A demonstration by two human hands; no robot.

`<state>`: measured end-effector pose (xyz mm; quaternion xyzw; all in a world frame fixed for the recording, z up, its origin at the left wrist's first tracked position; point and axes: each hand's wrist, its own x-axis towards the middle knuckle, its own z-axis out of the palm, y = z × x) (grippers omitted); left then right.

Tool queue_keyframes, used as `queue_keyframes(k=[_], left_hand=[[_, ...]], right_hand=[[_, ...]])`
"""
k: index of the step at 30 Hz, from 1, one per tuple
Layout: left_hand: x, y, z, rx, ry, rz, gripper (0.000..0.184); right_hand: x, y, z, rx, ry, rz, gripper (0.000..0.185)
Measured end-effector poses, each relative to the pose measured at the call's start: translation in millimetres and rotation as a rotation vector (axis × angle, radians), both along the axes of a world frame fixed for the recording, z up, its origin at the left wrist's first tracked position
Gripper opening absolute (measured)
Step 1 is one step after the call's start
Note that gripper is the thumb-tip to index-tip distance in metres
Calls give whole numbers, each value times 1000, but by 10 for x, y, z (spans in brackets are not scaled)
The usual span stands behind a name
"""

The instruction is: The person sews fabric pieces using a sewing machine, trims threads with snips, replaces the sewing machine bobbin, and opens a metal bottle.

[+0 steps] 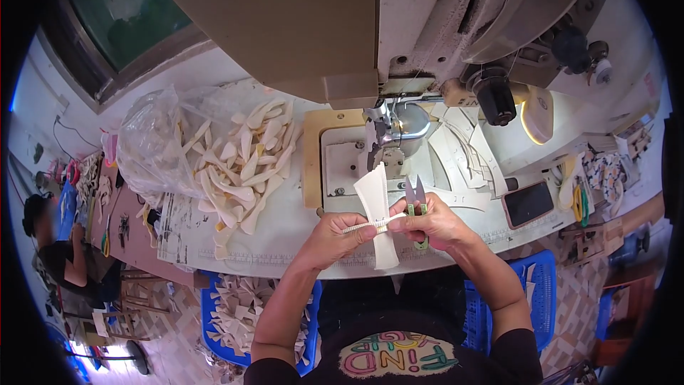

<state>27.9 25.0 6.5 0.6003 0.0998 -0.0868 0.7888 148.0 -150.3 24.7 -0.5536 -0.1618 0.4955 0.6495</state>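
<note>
A cream-white flared piece (373,192), narrow in the middle, is held upright between my hands in front of the sewing machine. A ribbed light strip (360,227) crosses its narrow middle. My left hand (335,238) is closed, pinching the strip and the piece from the left. From the right, my right hand (436,224) pinches the same spot with thumb and finger. Tucked in that hand are thread snips (415,199) with green handles, blades pointing away from me. The sewing machine's needle area (388,128) stands just beyond the piece.
Left of the machine, many cream-white pieces (249,150) spill from a clear plastic bag (153,135). Flat white strips (467,150) and a phone (528,205) lie right. Blue baskets (208,306) (547,292) stand below the table. Another person (60,264) sits far left.
</note>
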Motion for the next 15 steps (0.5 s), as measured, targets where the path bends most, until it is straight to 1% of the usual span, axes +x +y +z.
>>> queue_keyframes(k=[3, 6, 8, 11, 14, 15], left_hand=[[19, -53, -65, -202, -39, 50, 20], [38, -74, -70, -304, -36, 86, 20], [53, -75, -73, -306, -50, 95, 19], [70, -85, -23, -286, -29, 122, 18], [63, -102, 25, -283, -15, 133, 18], [62, -109, 30, -287, -16, 133, 18]], right_hand=[[12, -3, 0, 38, -40, -8, 17], [15, 0, 19, 68, -107, -15, 18], [35, -8, 0, 84, -144, 6, 19], [-56, 37, 29, 160, -389, -140, 18], [-41, 3, 9, 222, -725, -75, 16], [-27, 1, -17, 213, -752, -66, 16]])
